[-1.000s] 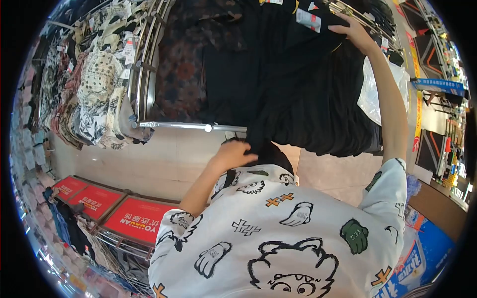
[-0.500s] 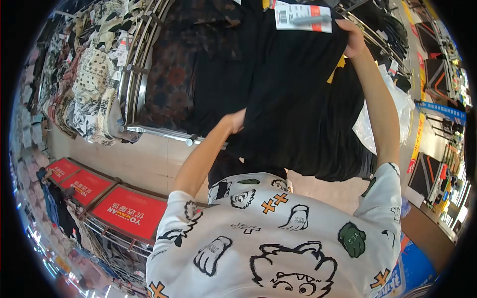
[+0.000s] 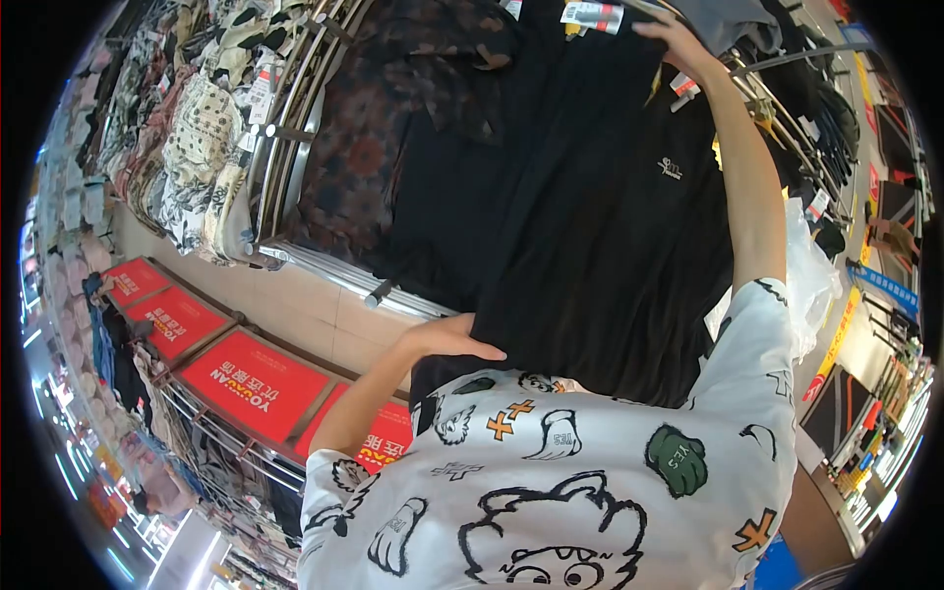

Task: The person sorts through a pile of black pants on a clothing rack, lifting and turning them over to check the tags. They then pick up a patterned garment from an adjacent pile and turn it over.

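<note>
A long black garment point(image 3: 590, 206) with a small white logo hangs in front of me; whether it is trousers cannot be told. My left hand point(image 3: 454, 337) is at its lower left edge, thumb stretched over the cloth and the other fingers mostly hidden. Up at the garment's top right, my right hand point(image 3: 678, 47) has its fingers apart, close to the fabric. A white and red price tag point(image 3: 593, 17) lies left of that hand at the top edge. Another tag point(image 3: 684, 87) hangs just below it.
Dark floral clothing point(image 3: 349, 157) hangs to the left on a metal rack point(image 3: 329, 270). Farther left are patterned garments point(image 3: 202, 128). Red sign panels point(image 3: 241, 383) top a lower rack. A clear plastic bag point(image 3: 811, 280) is at the right.
My left hand has moved down along the garment's edge. My right hand has shifted up and slightly left, its fingers now apart. The white logo and a second tag have come into view.
</note>
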### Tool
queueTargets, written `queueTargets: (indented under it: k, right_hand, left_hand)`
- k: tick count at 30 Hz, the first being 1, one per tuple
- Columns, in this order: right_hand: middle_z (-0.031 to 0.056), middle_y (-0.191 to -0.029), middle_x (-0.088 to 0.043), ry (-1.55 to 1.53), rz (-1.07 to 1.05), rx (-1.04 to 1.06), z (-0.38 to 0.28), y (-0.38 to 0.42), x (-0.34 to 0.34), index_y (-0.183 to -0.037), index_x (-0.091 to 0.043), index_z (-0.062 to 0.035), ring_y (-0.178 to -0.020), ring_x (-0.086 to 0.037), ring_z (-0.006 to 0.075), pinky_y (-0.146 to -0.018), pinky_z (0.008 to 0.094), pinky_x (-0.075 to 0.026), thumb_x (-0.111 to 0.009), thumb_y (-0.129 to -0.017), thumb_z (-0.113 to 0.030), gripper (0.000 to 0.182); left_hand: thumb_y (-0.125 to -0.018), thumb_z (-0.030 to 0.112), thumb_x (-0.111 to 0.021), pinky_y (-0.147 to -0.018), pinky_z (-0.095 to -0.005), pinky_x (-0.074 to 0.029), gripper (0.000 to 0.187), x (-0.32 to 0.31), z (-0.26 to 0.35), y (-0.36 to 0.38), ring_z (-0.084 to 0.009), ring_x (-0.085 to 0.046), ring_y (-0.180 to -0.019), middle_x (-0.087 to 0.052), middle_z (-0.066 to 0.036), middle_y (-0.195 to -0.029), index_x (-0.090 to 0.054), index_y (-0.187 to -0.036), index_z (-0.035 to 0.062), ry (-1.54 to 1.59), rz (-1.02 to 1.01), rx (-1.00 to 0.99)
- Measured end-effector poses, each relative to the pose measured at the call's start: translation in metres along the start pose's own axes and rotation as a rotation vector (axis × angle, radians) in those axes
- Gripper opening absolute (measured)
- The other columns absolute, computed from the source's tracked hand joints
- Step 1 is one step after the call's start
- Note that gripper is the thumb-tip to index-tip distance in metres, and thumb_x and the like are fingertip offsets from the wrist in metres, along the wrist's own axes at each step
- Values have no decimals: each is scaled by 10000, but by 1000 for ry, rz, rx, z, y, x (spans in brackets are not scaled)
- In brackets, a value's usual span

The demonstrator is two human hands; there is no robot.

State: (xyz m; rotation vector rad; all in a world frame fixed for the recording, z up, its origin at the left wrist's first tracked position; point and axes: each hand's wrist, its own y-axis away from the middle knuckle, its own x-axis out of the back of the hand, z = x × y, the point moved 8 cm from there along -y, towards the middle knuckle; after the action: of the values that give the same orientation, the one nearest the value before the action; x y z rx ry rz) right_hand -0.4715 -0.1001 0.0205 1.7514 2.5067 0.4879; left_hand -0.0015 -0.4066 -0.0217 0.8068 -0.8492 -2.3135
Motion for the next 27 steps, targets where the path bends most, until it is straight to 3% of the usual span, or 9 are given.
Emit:
queueTargets:
  k: [1, 4, 6, 9, 12, 16, 18, 22, 27]
  right_hand:
    - [138, -1259, -655, 521, 43, -18, 32, -26, 28, -1397, -553, -33, -1151, -623, 207, -976, 343, -493, -813, -804, -323, 709]
    - [170, -1240, -672, 1016, 49, -39, 81, -46, 31, -1375, -577, -62, -1157, -632, 282, -1000, 375, -485, -833, -782, -279, 681]
    - [192, -1215, -677, 953, 19, 65, 83, -53, 19, -1318, -616, -77, -1141, -637, 316, -992, 382, -488, -799, -816, -230, 556]
    - [178, -1198, -684, 857, 13, 256, 69, -55, 9, -1284, -630, -85, -1137, -637, 311, -982, 375, -489, -770, -846, -203, 475]
    - [183, -1215, -678, 680, 149, 343, 40, -42, 8, -1315, -618, -134, -1145, -633, 339, -985, 391, -488, -744, -872, -257, 477]
    - [102, -1258, -661, 1353, 368, 100, 52, -42, 9, -1322, -621, -246, -1208, -589, 321, -986, 509, -474, -711, -887, -363, 459]
    - [83, -1224, -657, 1487, 434, 58, 58, -37, 3, -1276, -645, -249, -1236, -557, 295, -999, 528, -444, -706, -885, -361, 412]
    - [70, -1202, -649, 1440, 649, 164, 33, -31, -2, -1222, -659, -180, -1211, -553, 299, -970, 524, -424, -695, -886, -339, 374]
    - [235, -1427, -422, 1459, 769, 123, 39, -17, -35, -1452, -432, -149, -1387, -343, 417, -1120, 651, -214, -652, -830, -153, 660]
  left_hand:
    - [-844, 318, -788, -1126, -338, -379, 801, 3, -11, -14, -258, -498, -1338, -553, -201, -1410, -418, -1449, -53, -35, 113, -65]
    - [-822, 224, -781, -985, -413, -507, 746, 17, -17, -27, -390, -649, -1127, -657, -304, -1161, -412, -1422, -24, -281, 490, -36]
    - [-835, 174, -775, -960, -436, -520, 760, 19, -10, -17, -425, -658, -1091, -659, -324, -1124, -369, -1449, -16, -436, 593, 248]
    - [-851, 140, -747, -892, -485, -539, 765, 6, 7, -3, -493, -653, -1011, -662, -348, -1052, -318, -1466, -9, -443, 634, 218]
    - [-858, 197, -730, -850, -521, -536, 806, -4, 12, 9, -501, -651, -967, -668, -333, -1031, -266, -1498, 40, -292, 834, -127]
    - [-845, 220, -751, -874, -509, -527, 846, 0, 20, 3, -475, -613, -1068, -543, -313, -1296, -270, -1529, 85, -477, 983, -203]
    - [-844, 232, -751, -909, -498, -513, 844, 7, 24, -3, -448, -572, -1144, -446, -290, -1420, -285, -1539, 118, -867, 1058, -128]
    - [-840, 252, -746, -956, -491, -470, 760, 6, 10, -13, -418, -502, -1222, -395, -270, -1468, -389, -1506, 168, -752, 901, -108]
    - [-869, 297, -710, -1000, -508, -433, 633, -6, -5, -29, -400, -482, -1280, -372, -250, -1511, -487, -1447, 168, -934, 817, -168]
